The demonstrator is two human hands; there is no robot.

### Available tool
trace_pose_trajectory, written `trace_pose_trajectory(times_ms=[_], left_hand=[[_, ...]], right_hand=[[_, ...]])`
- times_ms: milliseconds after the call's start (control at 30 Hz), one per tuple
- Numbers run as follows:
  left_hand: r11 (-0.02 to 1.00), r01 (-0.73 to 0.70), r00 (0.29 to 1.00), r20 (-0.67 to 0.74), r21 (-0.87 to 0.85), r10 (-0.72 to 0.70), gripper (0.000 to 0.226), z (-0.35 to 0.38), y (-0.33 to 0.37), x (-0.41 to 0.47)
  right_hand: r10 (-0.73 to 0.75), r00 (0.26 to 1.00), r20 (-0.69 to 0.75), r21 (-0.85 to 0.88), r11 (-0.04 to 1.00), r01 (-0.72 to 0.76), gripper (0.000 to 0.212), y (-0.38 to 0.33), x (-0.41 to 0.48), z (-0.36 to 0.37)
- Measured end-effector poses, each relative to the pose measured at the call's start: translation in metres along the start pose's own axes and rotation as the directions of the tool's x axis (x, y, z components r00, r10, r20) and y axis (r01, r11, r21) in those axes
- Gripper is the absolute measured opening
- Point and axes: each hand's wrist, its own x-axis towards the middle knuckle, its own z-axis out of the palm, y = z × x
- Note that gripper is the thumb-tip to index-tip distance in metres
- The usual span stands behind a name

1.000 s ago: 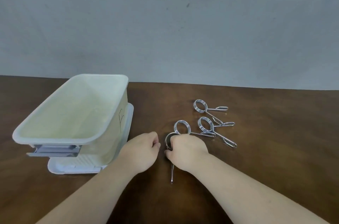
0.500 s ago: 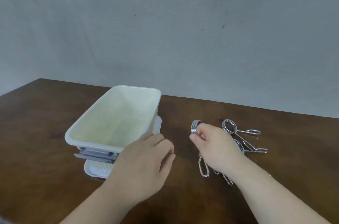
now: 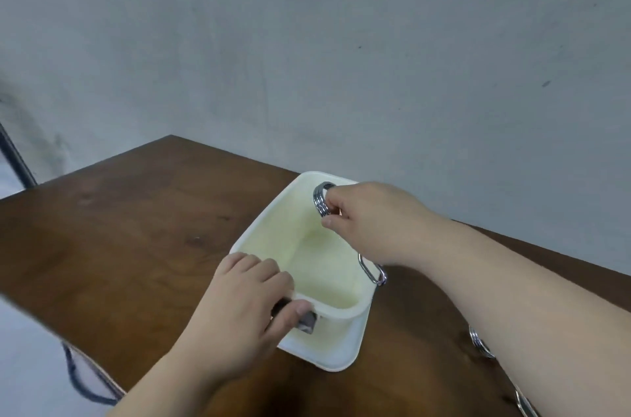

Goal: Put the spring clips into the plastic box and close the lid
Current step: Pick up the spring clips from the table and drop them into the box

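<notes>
From the head camera we see an open plastic box [image 3: 273, 239], cream-white, rectangular with rounded corners and a thick rolled rim, its smooth inner walls faintly yellow. It stands on a flat white lid [image 3: 336, 353] that lies under it on the table [image 3: 136, 229], a dark brown wood top with visible grain and a slight sheen.

Our right hand [image 3: 368, 222] hangs over the far end of the box with its fingers curled tight around a spring clip [image 3: 322, 198]; the clip's shiny chrome coil of stacked wire rings shows at the fingertips, and one bent wire handle loop comes out below the wrist, over the box's right rim.

Our left hand [image 3: 249, 300] rests on the near left corner of the box, fingers bent over the rim and thumb pressed on a grey latch [image 3: 306, 322] at the near wall.

More chrome spring clips [image 3: 479, 343] lie on the table to the right, mostly hidden behind the right forearm. Behind the table stands a matte grey wall [image 3: 307, 41] with small dark specks. We can read no writing or brand anywhere.
</notes>
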Motion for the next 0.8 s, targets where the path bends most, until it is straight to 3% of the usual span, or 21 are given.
trace_pose_trajectory(times_ms=[167, 367, 567, 733, 800], left_hand=[[1.0, -0.025, 0.997, -0.079, -0.013, 0.024, 0.045, 0.008, -0.005, 0.003], [0.997, -0.073, 0.992, -0.101, -0.017, 0.071, 0.047, 0.012, -0.009, 0.005], [0.997, -0.073, 0.992, -0.105, -0.011, 0.071, 0.049, 0.014, -0.01, 0.006], [0.997, -0.071, 0.991, -0.115, -0.019, 0.069, 0.048, 0.015, -0.008, 0.007], [0.997, -0.072, 0.991, -0.117, -0.023, 0.069, 0.048, 0.015, -0.006, 0.008]], right_hand=[[-0.092, 0.978, 0.187, -0.169, 0.978, 0.124, 0.019, -0.001, 0.059, 0.047], [-0.044, 0.907, 0.418, -0.334, 0.921, 0.198, 0.014, 0.031, 0.103, 0.094], [-0.053, 0.811, 0.582, -0.391, 0.857, 0.337, 0.018, 0.035, 0.129, 0.119], [0.003, 0.79, 0.613, -0.448, 0.825, 0.344, 0.029, 0.036, 0.137, 0.142], [0.042, 0.797, 0.602, -0.459, 0.835, 0.303, 0.019, 0.039, 0.138, 0.147]])
